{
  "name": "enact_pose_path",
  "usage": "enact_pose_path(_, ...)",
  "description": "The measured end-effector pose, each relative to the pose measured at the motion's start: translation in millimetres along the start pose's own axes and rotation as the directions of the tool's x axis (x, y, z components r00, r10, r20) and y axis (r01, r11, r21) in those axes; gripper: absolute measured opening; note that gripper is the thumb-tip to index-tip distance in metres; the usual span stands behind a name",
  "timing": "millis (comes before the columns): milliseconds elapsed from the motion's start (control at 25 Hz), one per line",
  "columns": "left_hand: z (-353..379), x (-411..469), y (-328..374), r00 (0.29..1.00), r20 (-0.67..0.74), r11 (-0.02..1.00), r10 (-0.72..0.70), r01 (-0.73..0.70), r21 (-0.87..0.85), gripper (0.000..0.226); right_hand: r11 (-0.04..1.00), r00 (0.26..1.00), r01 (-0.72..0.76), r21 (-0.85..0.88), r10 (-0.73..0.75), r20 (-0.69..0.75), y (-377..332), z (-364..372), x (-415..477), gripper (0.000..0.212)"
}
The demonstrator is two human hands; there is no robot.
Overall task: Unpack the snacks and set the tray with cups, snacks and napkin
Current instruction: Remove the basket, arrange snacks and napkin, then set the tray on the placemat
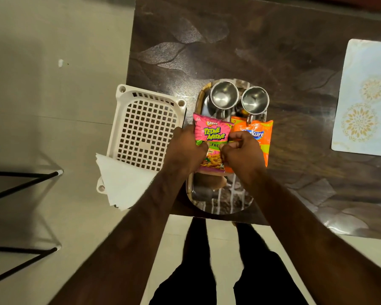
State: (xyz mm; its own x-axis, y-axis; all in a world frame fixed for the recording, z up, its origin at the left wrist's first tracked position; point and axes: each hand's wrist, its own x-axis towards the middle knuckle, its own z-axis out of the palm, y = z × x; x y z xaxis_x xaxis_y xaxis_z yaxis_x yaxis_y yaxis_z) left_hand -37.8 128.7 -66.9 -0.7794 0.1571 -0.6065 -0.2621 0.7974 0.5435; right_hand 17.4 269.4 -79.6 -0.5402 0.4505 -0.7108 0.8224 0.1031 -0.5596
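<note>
An oval patterned tray [220, 201] lies at the table's near edge. Two steel cups [223, 96] [254, 102] stand side by side at its far end. A pink snack packet [213, 133] lies in the tray's middle, with an orange snack packet [261, 137] on its right, partly under my right hand. My left hand [186, 150] grips the pink packet's left side. My right hand [242, 153] pinches the same packet's right edge, thumbs nearly meeting. A white folded napkin [123, 183] lies over the near corner of the white basket, left of the tray.
A white perforated plastic basket [145, 128] sits at the dark table's left edge [130, 69], overhanging it. A pale floral placemat [367, 97] lies at the right. Black metal legs [22, 179] stand on the floor at left. My legs show below the table.
</note>
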Motion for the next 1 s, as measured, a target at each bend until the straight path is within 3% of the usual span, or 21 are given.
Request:
enact_pose_path(360,-25.1,-24.9,-34.1,0.998,-0.039,0.978,0.049,-0.056,-0.201,0.051,0.984,0.983,0.150,-0.091,-0.159,-0.097,3.5,-2.1,-11.1,0.041)
enact_pose_path(480,-60.3,-36.8,-79.1,0.993,-0.017,0.984,0.117,-0.114,0.136,0.042,0.972,0.967,0.200,-0.124,-0.216,-0.134,11.7,-8.9,-22.1,0.038)
enact_pose_path(560,-80.6,-38.8,-102.8,0.990,0.091,0.872,0.110,-0.140,0.469,0.046,0.977,0.976,0.192,-0.093,-0.200,-0.088,17.3,-10.3,-28.3,0.036)
enact_pose_path(640,-88.0,-37.9,-116.7,0.972,0.229,0.705,0.047,-0.195,0.682,0.051,0.979,0.980,0.189,-0.077,-0.193,-0.047,22.6,-9.3,-34.8,0.037)
enact_pose_path(720,-88.5,-36.3,-122.3,0.950,0.312,0.625,0.031,-0.262,0.735,0.052,0.974,0.976,0.213,-0.076,-0.215,-0.025,27.1,-8.1,-41.2,0.038)
enact_pose_path(920,-89.2,-25.3,-115.5,0.928,0.371,0.555,0.012,-0.315,0.770,0.047,0.968,0.971,0.239,-0.072,-0.238,0.027,32.2,-10.8,-48.5,0.040)
enact_pose_path(1000,-98.0,-25.1,-104.3,0.900,0.431,0.684,-0.068,-0.273,0.677,0.040,0.967,0.965,0.250,-0.056,-0.245,0.091,28.5,-12.9,-52.5,0.037)
